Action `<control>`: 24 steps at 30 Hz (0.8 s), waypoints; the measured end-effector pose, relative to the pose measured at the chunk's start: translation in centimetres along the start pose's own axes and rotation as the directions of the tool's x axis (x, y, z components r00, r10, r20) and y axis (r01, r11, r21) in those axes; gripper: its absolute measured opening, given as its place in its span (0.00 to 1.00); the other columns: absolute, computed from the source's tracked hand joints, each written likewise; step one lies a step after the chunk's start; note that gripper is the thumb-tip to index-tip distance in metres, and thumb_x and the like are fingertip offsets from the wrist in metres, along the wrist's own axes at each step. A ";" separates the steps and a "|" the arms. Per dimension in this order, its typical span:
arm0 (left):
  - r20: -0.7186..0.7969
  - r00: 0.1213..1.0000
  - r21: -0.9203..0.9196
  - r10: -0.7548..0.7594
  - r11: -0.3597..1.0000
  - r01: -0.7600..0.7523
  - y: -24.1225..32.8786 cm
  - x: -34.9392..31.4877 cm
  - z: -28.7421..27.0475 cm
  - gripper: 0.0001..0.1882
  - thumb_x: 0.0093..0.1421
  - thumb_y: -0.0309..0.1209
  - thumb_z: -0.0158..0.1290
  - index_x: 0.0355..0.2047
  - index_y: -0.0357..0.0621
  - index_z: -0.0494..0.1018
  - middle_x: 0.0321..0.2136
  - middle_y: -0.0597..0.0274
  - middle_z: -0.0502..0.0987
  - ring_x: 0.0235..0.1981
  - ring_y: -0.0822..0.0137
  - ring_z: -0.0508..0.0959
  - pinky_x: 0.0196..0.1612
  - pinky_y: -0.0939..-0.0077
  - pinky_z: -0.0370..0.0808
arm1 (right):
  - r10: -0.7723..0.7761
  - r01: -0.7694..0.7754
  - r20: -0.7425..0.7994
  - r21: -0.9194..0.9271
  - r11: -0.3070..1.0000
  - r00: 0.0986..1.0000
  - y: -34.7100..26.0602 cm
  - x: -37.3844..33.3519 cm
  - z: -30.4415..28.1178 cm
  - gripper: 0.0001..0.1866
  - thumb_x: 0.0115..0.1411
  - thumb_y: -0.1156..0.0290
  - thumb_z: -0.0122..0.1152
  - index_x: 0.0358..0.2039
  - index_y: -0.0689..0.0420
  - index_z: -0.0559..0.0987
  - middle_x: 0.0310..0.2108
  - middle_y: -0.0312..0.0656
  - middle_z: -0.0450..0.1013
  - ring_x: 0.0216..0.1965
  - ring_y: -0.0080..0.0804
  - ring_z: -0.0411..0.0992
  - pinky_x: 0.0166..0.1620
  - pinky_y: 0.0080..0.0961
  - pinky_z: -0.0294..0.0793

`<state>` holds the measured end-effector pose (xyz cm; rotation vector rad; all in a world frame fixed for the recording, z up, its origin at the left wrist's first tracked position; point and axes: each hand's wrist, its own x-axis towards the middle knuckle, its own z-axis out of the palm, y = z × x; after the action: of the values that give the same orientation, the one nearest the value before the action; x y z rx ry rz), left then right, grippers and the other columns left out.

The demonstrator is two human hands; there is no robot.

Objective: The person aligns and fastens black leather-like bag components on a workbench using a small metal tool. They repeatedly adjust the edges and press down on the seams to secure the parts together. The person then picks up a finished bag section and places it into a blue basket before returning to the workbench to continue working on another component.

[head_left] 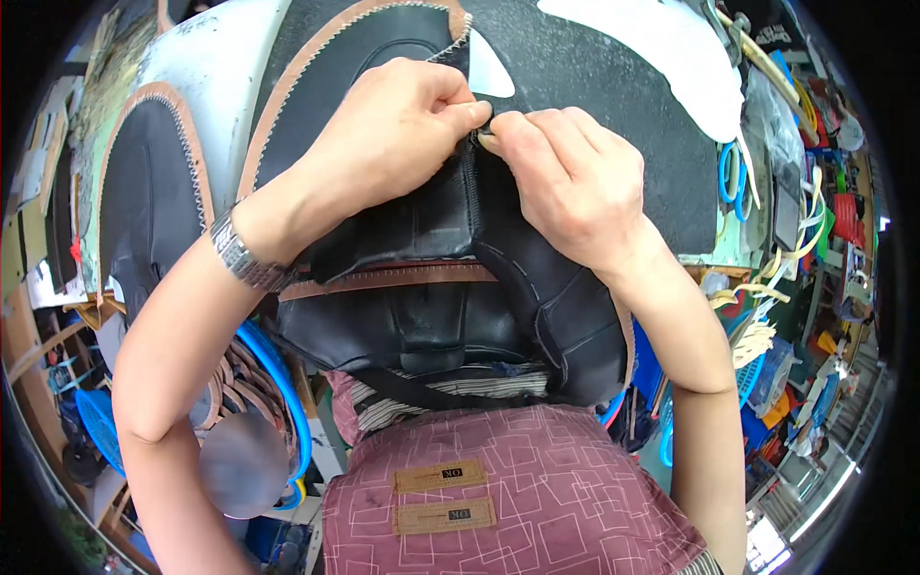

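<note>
Both my hands work close together over a black leather piece [422, 216] that has a tan edging strip with pale zigzag stitching. My left hand [393, 129], with a metal watch band on its wrist, is closed in a pinch at the top of a dark zip [471, 192]. Right beside it, my right hand [575, 177] pinches the same end with thumb and forefinger. What lies between the fingertips is mostly hidden; a small bit of metal shows there. The leather folds down toward my lap, where more black panels [450, 326] hang against my apron [517, 479].
At the left lies a similar black leather piece [149, 192] with tan stitched edging. A dark mat [652, 163] covers the bench, with white sheet material [661, 57] on it. Blue-handled scissors [732, 182] and a phone [788, 206] lie at the right. A blue-rimmed basket [299, 393] stands below left.
</note>
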<state>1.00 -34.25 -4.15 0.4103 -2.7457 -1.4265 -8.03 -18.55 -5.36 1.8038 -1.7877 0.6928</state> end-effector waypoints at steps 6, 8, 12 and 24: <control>0.028 0.999 -0.019 0.016 1.000 -0.015 0.4 -0.3 -0.8 0.10 0.59 0.29 0.51 0.24 0.37 0.69 0.19 0.71 0.68 0.23 0.79 0.65 0.28 0.81 0.64 | 0.183 -0.187 0.042 0.198 0.962 0.982 -0.2 -0.3 0.3 0.06 0.46 0.73 0.58 0.26 0.55 0.71 0.21 0.34 0.64 0.23 0.28 0.68 0.24 0.23 0.70; -0.038 0.924 0.280 0.380 0.892 -0.355 -0.2 -0.5 -0.3 0.07 0.56 0.28 0.52 0.25 0.36 0.69 0.21 0.61 0.71 0.27 0.65 0.71 0.33 0.74 0.67 | 0.146 -0.150 0.040 0.147 0.978 0.988 -0.8 -0.4 0.6 0.06 0.47 0.73 0.57 0.26 0.55 0.71 0.21 0.34 0.65 0.23 0.28 0.68 0.24 0.24 0.70; -0.037 0.964 0.242 0.263 0.938 -0.246 0.2 -0.8 -0.6 0.06 0.54 0.27 0.53 0.26 0.36 0.70 0.24 0.55 0.72 0.31 0.58 0.72 0.38 0.70 0.67 | 0.229 -0.202 -0.105 0.219 0.955 0.968 -1.2 -0.7 0.4 0.06 0.47 0.72 0.57 0.27 0.55 0.71 0.23 0.34 0.66 0.22 0.29 0.68 0.24 0.24 0.69; -0.010 0.980 0.168 0.201 0.966 -0.197 -0.1 -0.5 -0.9 0.04 0.53 0.27 0.54 0.27 0.39 0.74 0.25 0.59 0.75 0.35 0.59 0.73 0.46 0.67 0.65 | 0.317 -0.310 0.026 0.289 0.906 0.948 -2.2 -2.0 -0.7 0.07 0.46 0.72 0.55 0.27 0.57 0.71 0.23 0.37 0.64 0.25 0.30 0.70 0.31 0.27 0.74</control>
<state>1.64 -34.94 -3.69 0.1485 -2.8001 -1.1435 -5.86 -16.57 -6.21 1.6876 -2.0747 1.1503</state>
